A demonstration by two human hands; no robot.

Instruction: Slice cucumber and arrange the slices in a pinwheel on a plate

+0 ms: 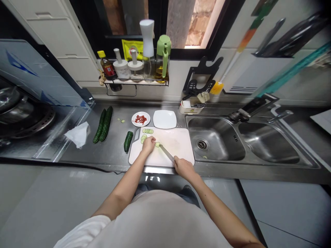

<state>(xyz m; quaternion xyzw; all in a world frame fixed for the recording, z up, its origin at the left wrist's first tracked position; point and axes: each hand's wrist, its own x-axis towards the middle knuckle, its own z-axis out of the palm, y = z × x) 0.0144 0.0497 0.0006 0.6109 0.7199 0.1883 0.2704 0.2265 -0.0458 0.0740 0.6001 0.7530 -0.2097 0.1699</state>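
My right hand (184, 169) is wrapped round the handle of a kitchen knife (167, 153), its blade pointing up and left across the white cutting board (178, 144). At the blade's tip lies a cucumber slice (157, 144). My left hand (149, 144) rests over the board's left part with its fingers curled together beside that slice; what they hold, if anything, is hidden. Just beyond it are more cucumber slices (143, 137) and a row of overlapping slices (148, 131). Left of the board lies a cut cucumber piece (128, 141).
Behind the board stand a plate of chopped red pieces (141, 119) and a white square plate (164, 119). Two whole cucumbers (102, 124) and a crumpled white tissue (78, 134) lie left. A double sink (217, 137) is right; a seasoning rack (137, 82) hangs behind.
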